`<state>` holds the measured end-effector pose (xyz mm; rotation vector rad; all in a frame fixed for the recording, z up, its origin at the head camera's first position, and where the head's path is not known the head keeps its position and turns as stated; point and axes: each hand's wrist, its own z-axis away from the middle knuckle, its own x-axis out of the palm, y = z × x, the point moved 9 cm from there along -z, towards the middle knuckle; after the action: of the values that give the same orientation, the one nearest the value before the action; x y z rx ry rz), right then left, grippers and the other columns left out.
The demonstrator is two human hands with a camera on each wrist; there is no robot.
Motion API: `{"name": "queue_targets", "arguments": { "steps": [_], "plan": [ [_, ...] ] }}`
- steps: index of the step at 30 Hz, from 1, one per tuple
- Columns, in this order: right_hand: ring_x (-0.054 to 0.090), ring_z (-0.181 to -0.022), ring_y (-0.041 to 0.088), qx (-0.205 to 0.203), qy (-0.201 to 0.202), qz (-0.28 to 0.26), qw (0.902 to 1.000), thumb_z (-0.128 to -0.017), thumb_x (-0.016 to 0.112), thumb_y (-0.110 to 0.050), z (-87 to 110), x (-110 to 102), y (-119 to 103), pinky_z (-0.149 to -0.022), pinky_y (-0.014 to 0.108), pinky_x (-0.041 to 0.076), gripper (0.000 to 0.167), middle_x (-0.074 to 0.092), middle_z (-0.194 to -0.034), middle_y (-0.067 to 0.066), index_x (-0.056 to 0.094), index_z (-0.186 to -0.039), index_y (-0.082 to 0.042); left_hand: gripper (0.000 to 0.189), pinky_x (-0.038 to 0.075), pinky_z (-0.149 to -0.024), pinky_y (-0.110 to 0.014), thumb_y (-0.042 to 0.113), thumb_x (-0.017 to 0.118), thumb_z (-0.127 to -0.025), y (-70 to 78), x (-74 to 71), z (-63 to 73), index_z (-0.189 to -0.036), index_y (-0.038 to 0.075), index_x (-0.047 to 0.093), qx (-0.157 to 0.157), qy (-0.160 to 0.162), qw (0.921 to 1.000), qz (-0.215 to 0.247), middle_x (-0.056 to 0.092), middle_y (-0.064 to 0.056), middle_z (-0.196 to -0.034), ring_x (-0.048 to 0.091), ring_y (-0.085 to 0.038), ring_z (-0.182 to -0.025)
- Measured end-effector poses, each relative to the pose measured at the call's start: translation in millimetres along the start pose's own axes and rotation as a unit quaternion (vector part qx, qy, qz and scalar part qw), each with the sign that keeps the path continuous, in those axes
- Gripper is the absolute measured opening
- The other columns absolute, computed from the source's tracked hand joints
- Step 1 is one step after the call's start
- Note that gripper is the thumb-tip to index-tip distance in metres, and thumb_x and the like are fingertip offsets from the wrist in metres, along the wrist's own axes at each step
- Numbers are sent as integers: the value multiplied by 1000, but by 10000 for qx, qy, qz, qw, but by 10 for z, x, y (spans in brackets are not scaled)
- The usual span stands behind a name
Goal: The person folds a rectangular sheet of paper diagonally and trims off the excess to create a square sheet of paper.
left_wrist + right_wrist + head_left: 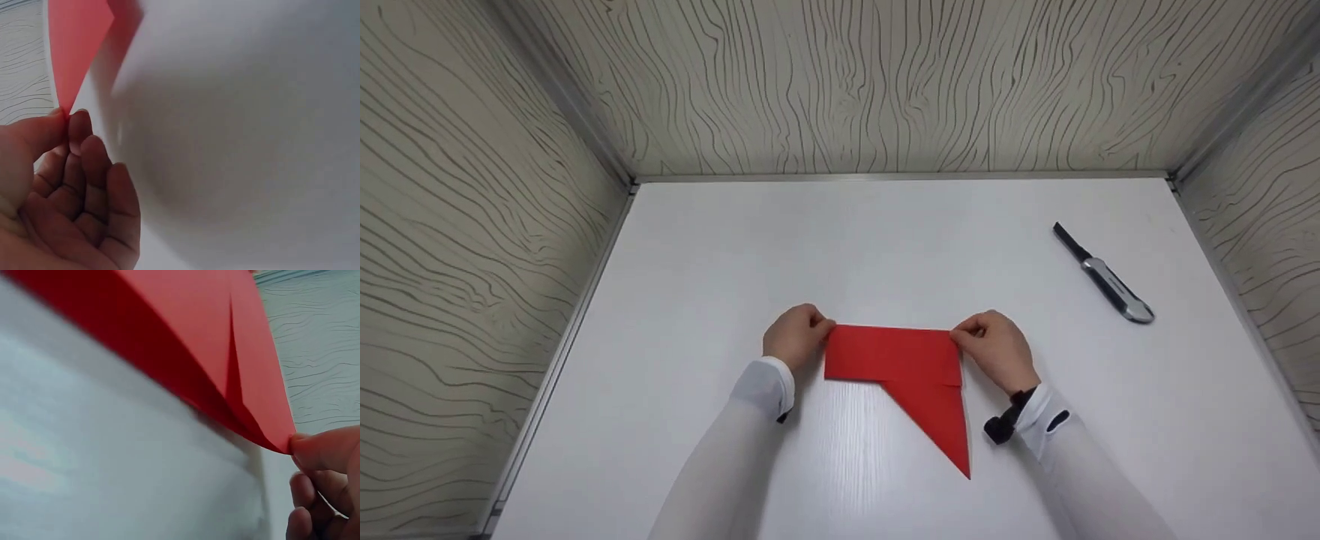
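A folded sheet of red paper (896,356) lies between both hands over the white table, a rectangular band along its far side and a pointed triangular flap (937,420) reaching toward the person at the right. My left hand (796,336) pinches its far left corner between thumb and index finger; in the left wrist view the other fingers (121,211) are curled loosely beneath. With thumb and forefinger my right hand (997,349) pinches the far right corner. Folded layers of the red paper (225,343) gap slightly apart in the right wrist view.
A utility knife (1114,289) with a grey and black handle lies on the white table (720,247), beyond and right of the right hand. Wood-grain patterned panels (847,90) wall the table at the back and both sides.
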<state>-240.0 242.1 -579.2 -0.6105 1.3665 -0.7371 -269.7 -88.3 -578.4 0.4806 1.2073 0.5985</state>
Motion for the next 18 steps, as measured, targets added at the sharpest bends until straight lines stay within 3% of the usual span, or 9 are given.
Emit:
{"name": "queue_targets", "arguments": {
  "steps": [11, 15, 18],
  "plan": [
    [58, -89, 25, -211, 224, 503, 9983, -91, 71, -22, -5, 74, 24, -78, 38, 49, 10, 64, -94, 4, 77, -89, -14, 10, 52, -71, -33, 25, 67, -99, -6, 65, 26, -91, 18, 67, 177, 317, 9986, -381, 63, 6, -78, 60, -15, -74],
    [57, -90, 25, -296, 276, 578, 9975, -90, 71, -21, -8, 76, 5, -80, 39, 48, 9, 64, -93, 4, 76, -90, -14, 8, 53, -72, -33, 22, 68, -98, 51, 80, 34, -103, 16, 68, 354, 482, 9954, -752, 63, 3, -85, 60, -16, -77],
    [56, -90, 25, -348, 310, 592, 9972, -90, 70, -20, 0, 80, -1, -80, 40, 47, 9, 63, -93, 4, 75, -92, -12, 21, 55, -79, -34, 20, 70, -98, 173, 89, 71, -118, 13, 68, 728, 738, 9874, -1196, 65, -3, -101, 62, -19, -90]
  ]
}}
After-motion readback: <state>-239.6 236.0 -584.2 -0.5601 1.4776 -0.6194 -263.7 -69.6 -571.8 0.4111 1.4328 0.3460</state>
